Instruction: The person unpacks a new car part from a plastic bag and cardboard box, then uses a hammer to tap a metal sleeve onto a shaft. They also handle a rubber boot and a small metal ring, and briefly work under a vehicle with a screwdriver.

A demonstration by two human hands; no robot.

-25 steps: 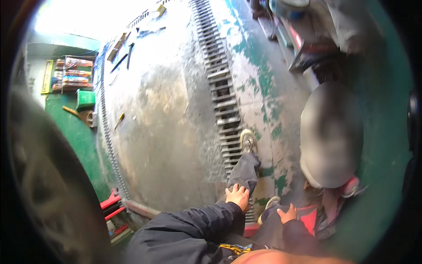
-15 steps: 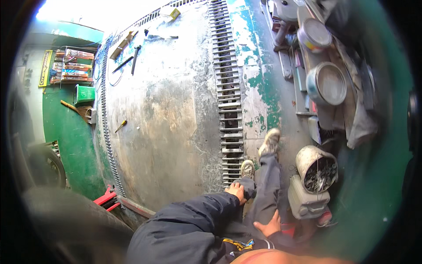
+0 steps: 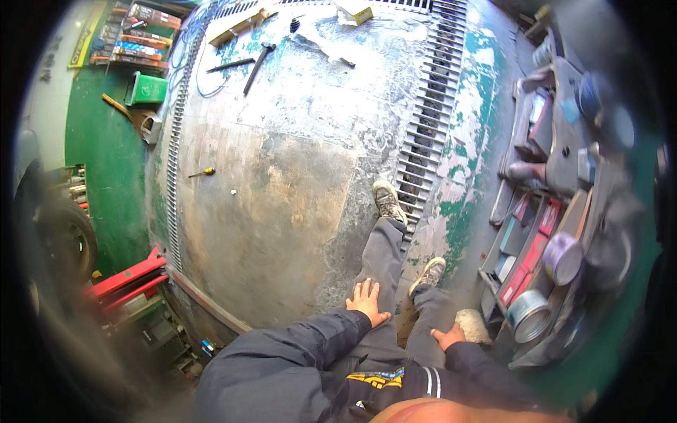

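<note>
My left hand (image 3: 368, 303) lies on my grey trouser leg (image 3: 381, 257) with its fingers spread; nothing is held in it. On the other leg, near the knee, rests my right hand (image 3: 450, 336). Its thumb and fingers look apart and it holds nothing I can see. Both forearms are in dark jacket sleeves. One shoe (image 3: 388, 202) stands at the edge of the metal floor grate (image 3: 421, 162), farther forward than the other shoe (image 3: 428, 275).
Ahead on the worn floor lie a hammer (image 3: 259, 68), a dark bar (image 3: 231, 65) and a yellow-handled screwdriver (image 3: 203, 173). A green bin (image 3: 147, 90) stands left. Cans (image 3: 529, 316) and trays (image 3: 525, 261) crowd the right. Red metal equipment (image 3: 127, 278) sits at the lower left.
The view has shifted forward along the floor and turned. My left-side foot has stepped ahead of the other. Both hands still rest on my legs; the left one's fingers now spread.
</note>
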